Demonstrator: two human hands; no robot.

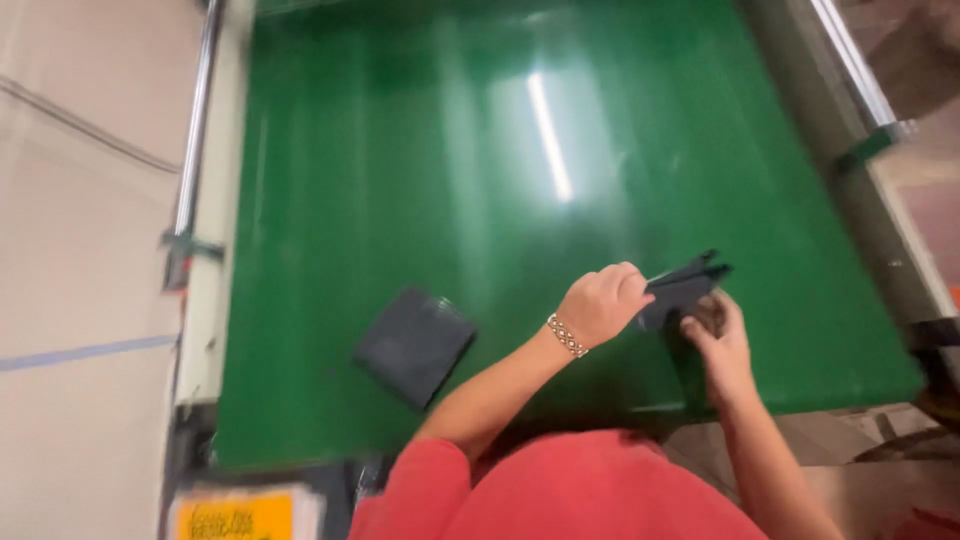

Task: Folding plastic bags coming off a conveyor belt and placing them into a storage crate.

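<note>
Both of my hands hold a small dark folded piece above the near right part of a glossy green table. My left hand, with a beaded bracelet at the wrist, pinches its left side. My right hand grips it from below and from the right. A second dark square packet lies flat on the green surface, to the left of my left forearm and apart from both hands.
A pale metal rail runs along the table's left edge, with a beige floor beyond. Another rail borders the right side. A yellow label sits at the lower left. My red shirt fills the bottom.
</note>
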